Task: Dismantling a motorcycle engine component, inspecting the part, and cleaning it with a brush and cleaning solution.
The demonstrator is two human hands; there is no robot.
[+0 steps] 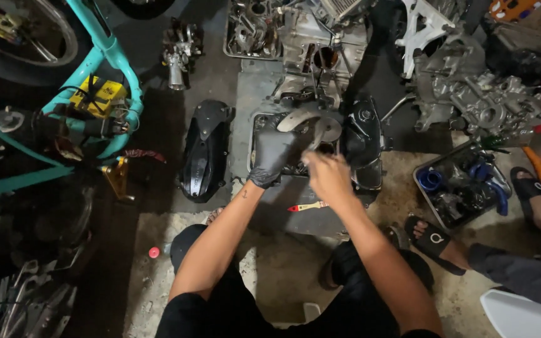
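- A curved grey metal plate is gripped by the black-gloved left hand, fingers closed on its lower left edge, above an engine case set on the concrete floor.
- The bare right hand is held just beside the plate's lower right edge, fingers bunched; whether anything is pinched cannot be told.
- A brush with a pale handle is seen lying near the wrists.
- A black engine cover lies to the left, a tray of parts to the right.
- Another person's sandalled foot rests nearby.
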